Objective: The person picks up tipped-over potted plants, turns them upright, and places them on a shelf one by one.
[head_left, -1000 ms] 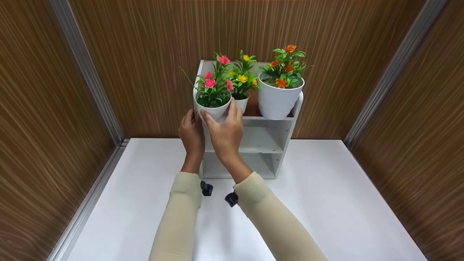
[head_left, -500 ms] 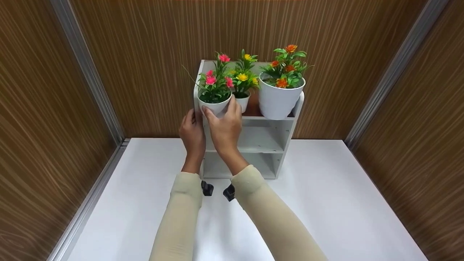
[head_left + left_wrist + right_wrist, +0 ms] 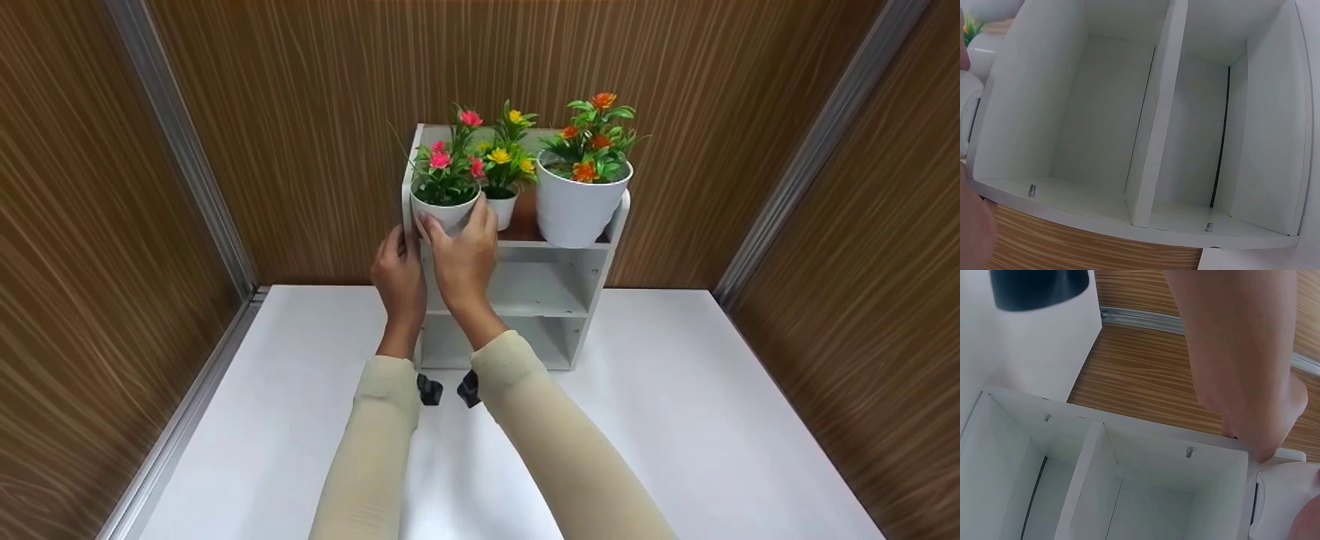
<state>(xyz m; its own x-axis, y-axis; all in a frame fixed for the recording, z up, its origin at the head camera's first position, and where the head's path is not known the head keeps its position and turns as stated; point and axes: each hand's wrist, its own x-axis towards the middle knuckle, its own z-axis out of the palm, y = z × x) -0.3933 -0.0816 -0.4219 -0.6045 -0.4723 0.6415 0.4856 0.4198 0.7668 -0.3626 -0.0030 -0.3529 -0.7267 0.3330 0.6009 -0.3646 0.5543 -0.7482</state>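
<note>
A small white pot of pink flowers (image 3: 448, 212) stands at the left end of the top of a white shelf unit (image 3: 540, 289). My right hand (image 3: 457, 234) grips this pot from the front, thumb on its left side and fingers on its right. My left hand (image 3: 397, 259) rests against the outside of the shelf's left wall, fingers upright and holding nothing. In the right wrist view the pot's white side (image 3: 1280, 506) shows beside the shelf's top corner. The left wrist view shows the shelf's bare compartments (image 3: 1106, 124).
A small pot of yellow flowers (image 3: 501, 212) sits just behind the pink one, and a large white pot of orange flowers (image 3: 574, 210) fills the right end. The shelf stands on a white table (image 3: 675, 420) against brown wood-grain walls (image 3: 315, 112).
The pink-flower pot has moved back and to the right onto the shelf top. My right hand went with it. My left hand has come off the pot and now lies against the shelf's side.
</note>
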